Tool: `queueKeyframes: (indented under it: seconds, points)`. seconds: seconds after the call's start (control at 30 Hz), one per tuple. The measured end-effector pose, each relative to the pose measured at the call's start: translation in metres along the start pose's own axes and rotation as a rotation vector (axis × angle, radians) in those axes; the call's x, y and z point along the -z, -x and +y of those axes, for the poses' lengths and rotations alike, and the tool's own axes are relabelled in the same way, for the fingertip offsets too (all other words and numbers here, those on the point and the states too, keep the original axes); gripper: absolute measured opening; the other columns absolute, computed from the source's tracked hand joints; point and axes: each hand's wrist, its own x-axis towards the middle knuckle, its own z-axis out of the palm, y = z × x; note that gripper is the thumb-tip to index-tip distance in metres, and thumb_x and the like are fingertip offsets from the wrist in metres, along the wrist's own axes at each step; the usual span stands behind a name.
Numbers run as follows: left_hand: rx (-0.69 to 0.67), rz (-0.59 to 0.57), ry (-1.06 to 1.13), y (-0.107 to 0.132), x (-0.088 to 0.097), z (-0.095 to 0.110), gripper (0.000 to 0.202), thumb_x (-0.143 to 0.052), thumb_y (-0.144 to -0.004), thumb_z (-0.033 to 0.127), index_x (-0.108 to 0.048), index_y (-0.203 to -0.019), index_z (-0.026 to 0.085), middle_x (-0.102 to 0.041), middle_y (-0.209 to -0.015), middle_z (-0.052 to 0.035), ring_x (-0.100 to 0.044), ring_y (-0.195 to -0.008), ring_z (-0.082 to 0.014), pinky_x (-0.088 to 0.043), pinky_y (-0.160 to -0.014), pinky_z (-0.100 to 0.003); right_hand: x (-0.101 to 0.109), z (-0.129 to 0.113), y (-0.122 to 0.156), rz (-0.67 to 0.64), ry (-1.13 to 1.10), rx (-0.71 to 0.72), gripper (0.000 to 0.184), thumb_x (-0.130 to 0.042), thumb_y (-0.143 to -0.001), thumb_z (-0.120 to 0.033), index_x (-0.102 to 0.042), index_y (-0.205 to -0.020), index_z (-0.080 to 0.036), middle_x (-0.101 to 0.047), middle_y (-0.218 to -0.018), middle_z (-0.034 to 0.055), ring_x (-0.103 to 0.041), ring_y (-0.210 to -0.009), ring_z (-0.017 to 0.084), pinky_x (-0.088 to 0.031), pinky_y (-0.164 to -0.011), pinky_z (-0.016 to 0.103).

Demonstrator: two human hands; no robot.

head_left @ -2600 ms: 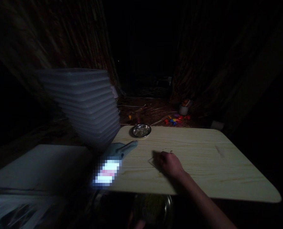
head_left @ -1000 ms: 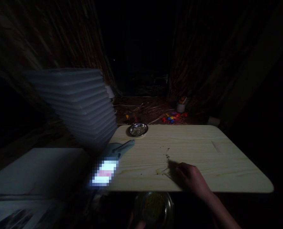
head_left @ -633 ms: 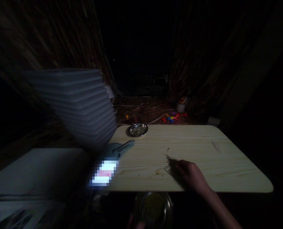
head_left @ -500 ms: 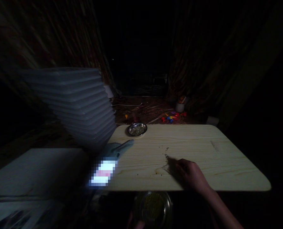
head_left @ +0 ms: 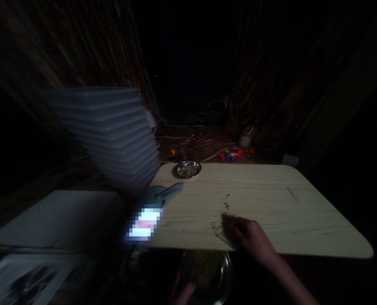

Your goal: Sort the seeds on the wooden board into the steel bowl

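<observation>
My right hand (head_left: pixel 252 238) is low over the front part of a pale wooden tabletop (head_left: pixel 302 224). Its fingers are curled in together; whatever they may hold is too dark to make out. Small dark specks (head_left: pixel 227 205) lie scattered on the wood just beyond it. Below the front edge, my left hand (head_left: pixel 184 293) grips the near left side of a shiny round bowl (head_left: pixel 227 275), thumb at the rim. Greenish small bits (head_left: pixel 207 263) fill part of the bowl. A shallow metal dish (head_left: pixel 188 174) with pale small pieces stands at the far left corner.
A phone with a lit, blurred screen (head_left: pixel 145 224) rests at the table's left edge beside a grey-green object (head_left: pixel 169 194). Tall stacked white ridged trays (head_left: pixel 112 127) rise at left. Beyond the table are colourful small items (head_left: pixel 235 154) and a white cup (head_left: pixel 245 140).
The view has shifted slightly, so the table sits a little farther right. My right hand has moved a little toward the front edge and left. The left hand stays at the bowl.
</observation>
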Motion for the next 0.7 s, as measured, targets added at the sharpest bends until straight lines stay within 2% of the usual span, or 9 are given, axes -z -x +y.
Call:
queueKeyframes:
  seconds: [0.1,0.17,0.27,0.37,0.5,0.6,0.7]
  points:
    - [-0.029,-0.01,0.0,0.008,-0.005,0.006,0.093,-0.07,-0.071,0.029,-0.013,-0.145,0.025,-0.071,-0.096,-0.0113,-0.072,-0.074,-0.0339,-0.054,-0.042,-0.036,-0.001,-0.001,0.002,-0.042,-0.09,0.02,0.025,-0.051,-0.087,-0.034,-0.071,-0.088,-0.02,-0.076,-0.089,0.0083,-0.069,-0.08,0.023,-0.048,-0.071,0.03]
    - [-0.058,-0.011,-0.035,0.016,-0.01,0.012,0.086,-0.065,-0.075,0.026,-0.015,-0.144,0.023,-0.069,-0.107,-0.014,-0.071,-0.077,-0.0325,-0.055,-0.044,-0.036,0.001,0.0,0.0,0.005,-0.114,0.002,0.026,-0.05,-0.087,-0.035,-0.071,-0.088,-0.02,-0.076,-0.089,0.0084,-0.069,-0.08,0.023,-0.048,-0.072,0.03]
    - [-0.051,0.003,-0.097,0.026,-0.016,0.02,0.073,-0.058,-0.08,0.021,-0.02,-0.142,0.018,-0.064,-0.115,-0.0181,-0.07,-0.077,-0.0292,-0.055,-0.048,-0.036,0.002,0.0,-0.005,0.077,-0.074,-0.031,0.027,-0.048,-0.089,-0.036,-0.069,-0.09,-0.019,-0.075,-0.088,0.0089,-0.069,-0.079,0.023,-0.048,-0.071,0.03]
    - [-0.053,0.016,-0.114,0.033,-0.017,0.026,0.064,-0.055,-0.082,0.02,-0.024,-0.138,0.016,-0.059,-0.119,-0.0209,-0.07,-0.08,-0.0298,-0.055,-0.049,-0.036,-0.002,-0.002,-0.004,0.05,-0.014,-0.014,0.027,-0.048,-0.089,-0.036,-0.07,-0.091,-0.02,-0.075,-0.089,0.0095,-0.068,-0.079,0.024,-0.048,-0.07,0.031]
    - [-0.106,-0.008,-0.177,0.037,-0.009,0.035,0.058,-0.055,-0.082,0.02,-0.027,-0.133,0.015,-0.058,-0.113,-0.0186,-0.068,-0.079,-0.0288,-0.056,-0.05,-0.037,-0.004,-0.004,0.004,-0.064,-0.067,0.042,0.024,-0.051,-0.088,-0.035,-0.071,-0.088,-0.021,-0.076,-0.089,0.0073,-0.069,-0.079,0.024,-0.048,-0.071,0.03]
    - [-0.11,-0.032,-0.193,0.037,0.002,0.039,0.058,-0.054,-0.083,0.021,-0.025,-0.133,0.015,-0.06,-0.114,-0.0186,-0.068,-0.079,-0.0269,-0.057,-0.052,-0.038,-0.006,-0.008,-0.001,-0.042,-0.095,0.037,0.025,-0.05,-0.088,-0.035,-0.07,-0.088,-0.021,-0.076,-0.089,0.0073,-0.069,-0.08,0.023,-0.048,-0.071,0.03]
    - [-0.113,-0.008,-0.175,0.033,0.016,0.041,0.054,-0.055,-0.084,0.024,-0.028,-0.13,0.017,-0.06,-0.119,-0.0189,-0.069,-0.087,-0.0299,-0.059,-0.053,-0.038,-0.016,-0.026,-0.017,-0.038,-0.039,0.065,0.025,-0.049,-0.089,-0.035,-0.07,-0.089,-0.021,-0.076,-0.088,0.0072,-0.069,-0.08,0.022,-0.047,-0.072,0.029]
